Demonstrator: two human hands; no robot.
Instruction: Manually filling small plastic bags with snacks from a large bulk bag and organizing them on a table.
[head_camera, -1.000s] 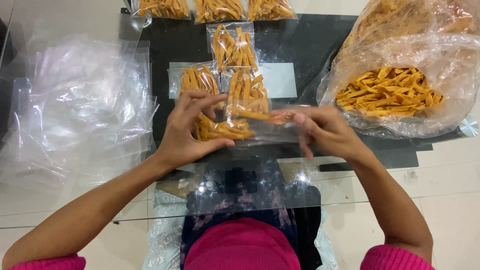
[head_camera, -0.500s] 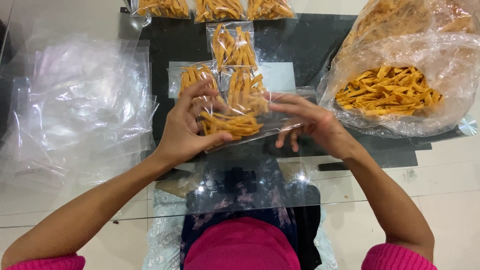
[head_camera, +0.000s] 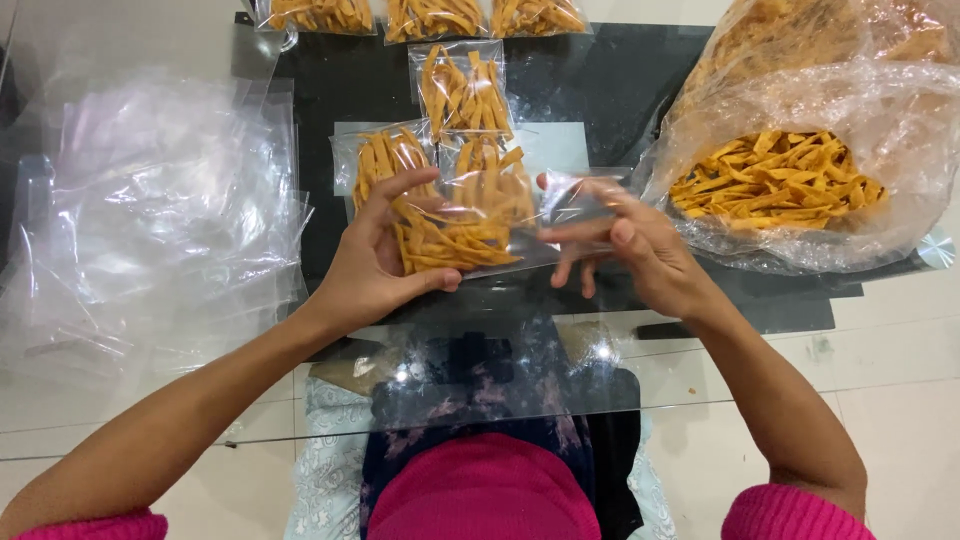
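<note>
2 hands meet over a glass-topped table (head_camera: 880, 400) with a black panel under it, and everything else is set by where it lies from their fingers. Largest, off beyond the right fingertips and to their right, sits a big clear plastic sack of orange fried snack strips (head_camera: 790, 180), its mouth gaping toward the hands. Well out past the left knuckles spreads a loose heap of empty clear plastic bags (head_camera: 150, 210). Ahead of both sets of fingertips lie 6 small filled clear packets of the same strips (head_camera: 462, 90), 3 in a far row, 1 nearer, and 2 just behind the held one.

Between the hands is a small clear plastic pouch part-filled with orange strips (head_camera: 450, 235), its long axis running left to right. The strip-filled end sits in the left hand (head_camera: 365, 265), thumb under its near edge and fingers curled over the far edge, closed on it. The empty, open end reaches rightward into the right hand (head_camera: 640, 255), whose thumb and fingers pinch the loose film. So the weight lies toward the left fingers, and the flat mouth toward the right fingers, which are nearer the sack
</note>
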